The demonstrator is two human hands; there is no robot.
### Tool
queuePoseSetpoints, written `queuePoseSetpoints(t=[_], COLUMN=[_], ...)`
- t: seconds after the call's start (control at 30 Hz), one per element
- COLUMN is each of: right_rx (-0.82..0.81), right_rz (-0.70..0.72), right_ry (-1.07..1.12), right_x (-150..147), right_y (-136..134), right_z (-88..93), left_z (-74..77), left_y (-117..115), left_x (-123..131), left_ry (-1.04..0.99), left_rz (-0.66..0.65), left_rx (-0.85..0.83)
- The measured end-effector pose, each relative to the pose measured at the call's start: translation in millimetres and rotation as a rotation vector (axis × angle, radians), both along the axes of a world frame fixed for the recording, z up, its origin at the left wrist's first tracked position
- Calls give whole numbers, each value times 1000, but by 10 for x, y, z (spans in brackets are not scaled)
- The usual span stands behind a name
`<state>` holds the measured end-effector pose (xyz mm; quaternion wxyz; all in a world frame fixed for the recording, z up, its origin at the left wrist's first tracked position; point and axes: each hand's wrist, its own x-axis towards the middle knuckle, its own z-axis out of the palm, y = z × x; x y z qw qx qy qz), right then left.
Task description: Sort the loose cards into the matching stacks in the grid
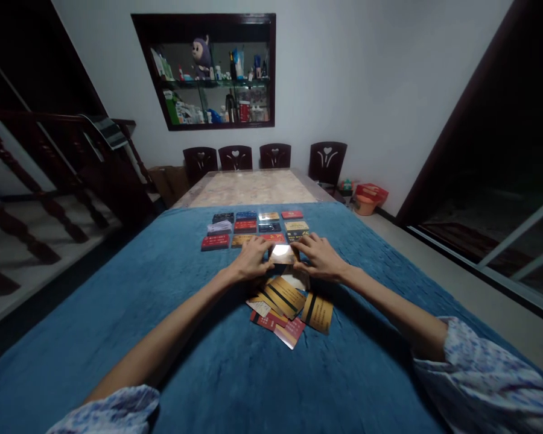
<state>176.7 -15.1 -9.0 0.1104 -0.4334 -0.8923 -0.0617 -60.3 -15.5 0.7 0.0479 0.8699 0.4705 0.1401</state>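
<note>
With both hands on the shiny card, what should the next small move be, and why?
Probably lower the shiny card onto the blue cloth near the rows: the left hand and right hand hold its opposite ends, card stacks stand in rows just beyond, and loose cards lie scattered on the near side.

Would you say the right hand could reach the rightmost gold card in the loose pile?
Probably yes: the gold card lies close by, its striped face largely uncovered, though the right hand may first need to release the shiny piece it holds.
</note>
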Motion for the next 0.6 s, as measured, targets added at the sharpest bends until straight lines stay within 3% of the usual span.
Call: queuePoseSetpoints(t=[0.3,0.6], right_rx=[-101,-141], right_rz=[15,12], right_ry=[-42,-79], right_x=[-389,-855], right_y=[176,430], right_z=[208,393], left_z=[174,202], left_y=[52,352], left_x=[-280,-633], left_ry=[91,197], left_rz=[112,207], left_rx=[-85,-60])
